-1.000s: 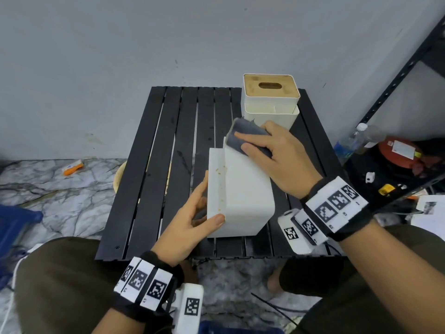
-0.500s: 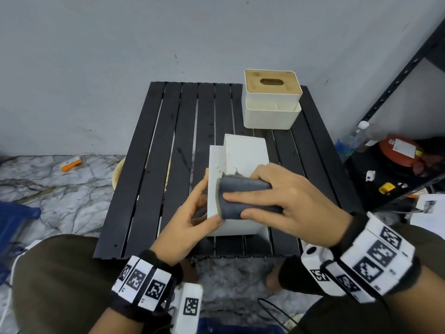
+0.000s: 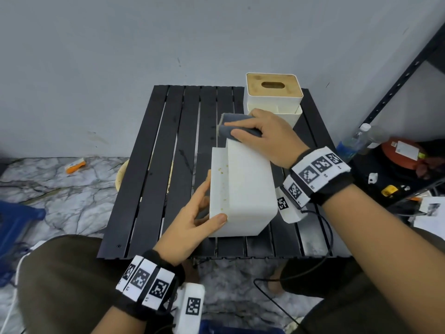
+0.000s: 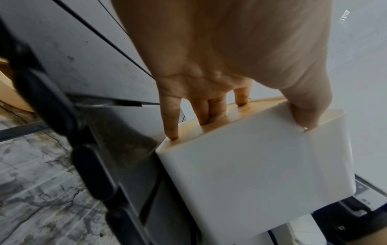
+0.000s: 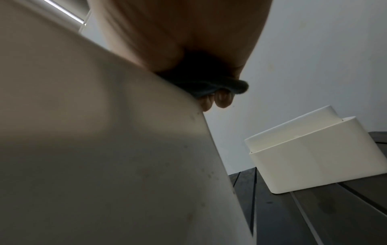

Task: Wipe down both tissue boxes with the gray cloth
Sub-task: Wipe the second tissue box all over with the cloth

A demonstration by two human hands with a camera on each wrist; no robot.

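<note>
A white tissue box [image 3: 243,189] [image 4: 257,160] [image 5: 104,157] lies on its side on the black slatted table [image 3: 154,169], with small brown specks along its left ledge. My left hand [image 3: 199,213] [image 4: 230,106] grips its near left end, thumb on the front face and fingers on the wooden lid side. My right hand [image 3: 260,133] [image 5: 188,63] holds the folded gray cloth [image 3: 237,127] [image 5: 211,86] against the box's far top edge. A second white tissue box [image 3: 274,97] [image 5: 314,159] with a wooden slotted lid stands upright at the table's back right.
A black metal shelf [image 3: 404,75] stands to the right, with a plastic bottle [image 3: 354,141] and an orange-red object [image 3: 404,153] beside it. The floor is marble [image 3: 60,189], with a small orange item [image 3: 75,166] on it. A grey wall rises behind the table.
My right hand has slid the cloth from the box's near end back up to its far top edge. The left hand keeps its grip on the box.
</note>
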